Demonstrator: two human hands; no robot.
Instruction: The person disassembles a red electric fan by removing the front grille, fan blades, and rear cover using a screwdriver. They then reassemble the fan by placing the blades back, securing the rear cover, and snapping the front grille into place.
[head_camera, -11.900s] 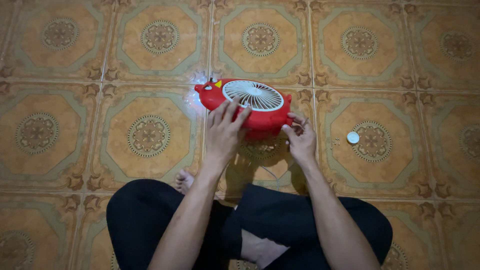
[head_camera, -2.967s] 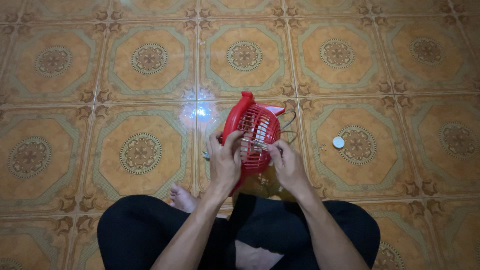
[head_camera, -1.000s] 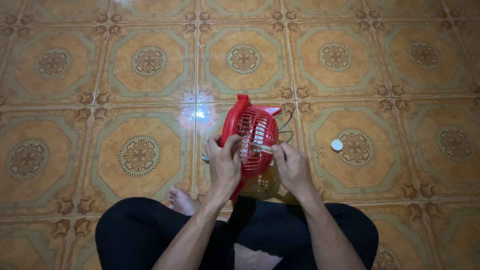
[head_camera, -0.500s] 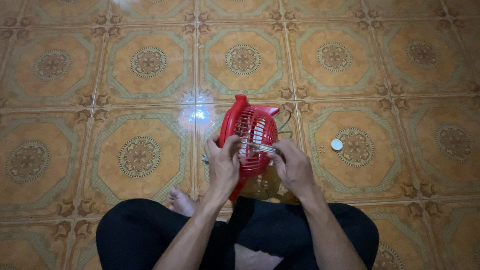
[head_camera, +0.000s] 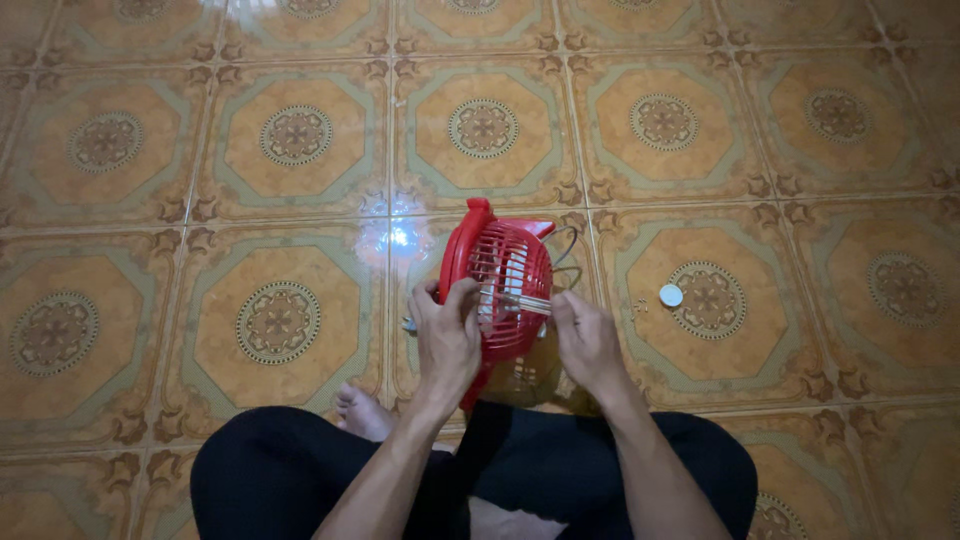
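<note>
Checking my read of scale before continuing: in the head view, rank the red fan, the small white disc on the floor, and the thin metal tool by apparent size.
1. Red fan, largest by far.
2. Thin metal tool, short sliver held across the grille by the right hand.
3. Small white disc, smallest, though close to the tool's visible length.

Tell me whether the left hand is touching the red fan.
Touching. The head view shows the left hand gripping the rim of the red fan, fingers curled onto its grille with no gap.
</note>
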